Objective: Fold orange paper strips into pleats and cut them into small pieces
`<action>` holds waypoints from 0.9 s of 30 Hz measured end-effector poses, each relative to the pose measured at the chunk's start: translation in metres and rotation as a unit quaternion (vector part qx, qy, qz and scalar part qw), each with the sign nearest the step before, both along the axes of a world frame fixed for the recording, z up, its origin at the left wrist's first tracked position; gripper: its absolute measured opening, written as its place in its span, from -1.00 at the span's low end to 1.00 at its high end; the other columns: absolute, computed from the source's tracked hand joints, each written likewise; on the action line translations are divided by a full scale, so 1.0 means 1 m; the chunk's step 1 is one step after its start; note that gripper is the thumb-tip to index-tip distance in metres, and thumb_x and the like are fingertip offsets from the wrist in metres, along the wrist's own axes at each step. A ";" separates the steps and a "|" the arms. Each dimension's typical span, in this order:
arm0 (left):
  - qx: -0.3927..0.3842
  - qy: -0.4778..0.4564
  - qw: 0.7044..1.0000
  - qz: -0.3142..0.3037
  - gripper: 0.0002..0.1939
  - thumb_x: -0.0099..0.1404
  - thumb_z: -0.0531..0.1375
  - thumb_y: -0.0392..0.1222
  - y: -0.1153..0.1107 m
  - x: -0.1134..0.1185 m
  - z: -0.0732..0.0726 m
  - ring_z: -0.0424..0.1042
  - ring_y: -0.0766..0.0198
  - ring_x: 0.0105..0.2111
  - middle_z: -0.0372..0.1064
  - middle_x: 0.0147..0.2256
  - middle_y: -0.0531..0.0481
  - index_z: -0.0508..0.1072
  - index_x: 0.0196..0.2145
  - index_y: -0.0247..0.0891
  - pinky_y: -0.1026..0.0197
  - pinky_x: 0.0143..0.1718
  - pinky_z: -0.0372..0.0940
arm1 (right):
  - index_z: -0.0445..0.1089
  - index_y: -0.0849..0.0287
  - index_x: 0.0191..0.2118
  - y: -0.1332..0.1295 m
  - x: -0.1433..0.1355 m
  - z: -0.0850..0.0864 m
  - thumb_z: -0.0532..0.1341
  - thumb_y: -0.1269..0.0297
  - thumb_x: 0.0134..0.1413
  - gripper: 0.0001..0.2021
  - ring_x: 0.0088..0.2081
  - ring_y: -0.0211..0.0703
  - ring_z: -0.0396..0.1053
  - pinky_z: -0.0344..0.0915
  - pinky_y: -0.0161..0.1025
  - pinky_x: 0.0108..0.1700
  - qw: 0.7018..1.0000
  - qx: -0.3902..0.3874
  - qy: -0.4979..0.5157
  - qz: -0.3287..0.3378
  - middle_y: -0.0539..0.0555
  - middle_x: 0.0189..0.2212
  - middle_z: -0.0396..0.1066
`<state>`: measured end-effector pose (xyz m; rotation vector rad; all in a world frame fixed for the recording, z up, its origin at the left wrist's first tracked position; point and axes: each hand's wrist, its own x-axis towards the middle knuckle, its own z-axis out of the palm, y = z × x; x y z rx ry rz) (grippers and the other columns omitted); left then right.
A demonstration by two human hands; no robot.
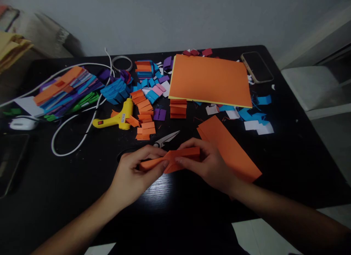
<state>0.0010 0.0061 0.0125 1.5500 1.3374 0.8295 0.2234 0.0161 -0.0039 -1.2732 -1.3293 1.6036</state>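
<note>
A folded orange paper strip (171,160) is held between both hands above the table's near part. My left hand (137,171) pinches its left end, thumb in front and fingers behind. At its right end my right hand (207,163) grips it the same way. Scissors (167,139) lie just behind the strip, their handles partly hidden by my left hand. Under and beside my right wrist is a long orange paper piece (227,149). A stack of orange sheets (210,79) lies farther back, with small folded orange pieces (145,108) to its left.
A yellow glue gun (120,117) and white cable (55,145) lie left on the black table (68,189). Colored paper bundles (68,88) sit behind them. A phone (257,67) is at back right, near blue and white scraps (259,127). Another dark device (12,160) lies far left.
</note>
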 end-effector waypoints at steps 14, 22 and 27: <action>-0.034 -0.055 0.998 0.027 -0.91 0.28 0.38 -0.28 0.003 -0.001 0.005 0.64 0.24 -0.42 0.69 -0.37 0.02 0.73 -0.28 -0.17 0.31 -0.40 0.52 | 0.64 0.04 -0.14 -0.003 0.001 0.001 0.30 0.35 0.29 -0.85 -0.18 -0.11 0.60 0.49 -0.17 -0.15 0.999 0.039 -0.007 0.009 0.02 -0.22 0.65; 0.059 -0.008 0.998 -0.015 -0.83 0.34 0.31 -0.35 0.002 -0.004 0.002 0.70 0.19 -0.27 0.72 -0.27 0.00 0.71 -0.29 -0.15 0.28 -0.27 0.56 | 0.62 0.11 -0.05 -0.004 0.000 -0.001 0.40 0.10 0.26 -0.75 -0.19 -0.07 0.65 0.61 -0.13 -0.15 0.992 -0.062 0.104 0.021 0.10 -0.13 0.65; 0.112 0.004 0.991 -0.071 -0.83 0.37 0.28 -0.38 0.001 -0.007 0.001 0.71 0.19 -0.23 0.71 -0.23 -0.02 0.66 -0.21 -0.17 0.26 -0.19 0.56 | 0.65 0.09 -0.17 -0.002 -0.001 0.000 0.46 0.15 0.20 -0.84 -0.18 -0.05 0.63 0.55 -0.13 -0.10 0.999 -0.019 -0.012 0.032 0.06 -0.24 0.67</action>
